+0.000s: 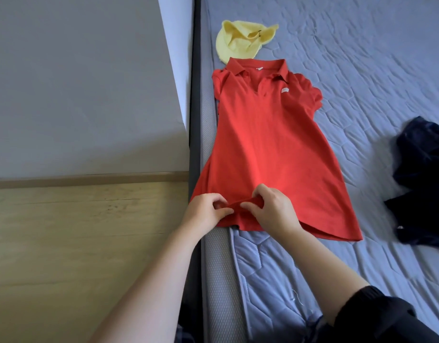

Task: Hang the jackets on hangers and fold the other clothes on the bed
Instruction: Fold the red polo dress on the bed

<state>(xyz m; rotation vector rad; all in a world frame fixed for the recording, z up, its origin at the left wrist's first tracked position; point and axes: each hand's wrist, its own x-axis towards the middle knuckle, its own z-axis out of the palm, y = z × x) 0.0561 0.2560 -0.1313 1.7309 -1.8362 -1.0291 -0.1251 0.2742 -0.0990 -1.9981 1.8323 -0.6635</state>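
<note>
Garments: three on your bed — red polo dress, yellow garment, dark garment.
Grip: your left hand and right hand both pinch the dress hem — fingers curled tight.

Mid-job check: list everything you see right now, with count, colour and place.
bed: one, blue quilted, right
red dress: one, red, flat along the bed's left edge, collar far
yellow garment: one, pale yellow, crumpled beyond the collar
dark clothes: one heap, navy, bed's right side
floor: one, wooden, lower left
wall: one, grey, upper left
left hand: one, pinching the dress hem
right hand: one, pinching the same hem alongside
sleeve: one, black, right forearm
</note>
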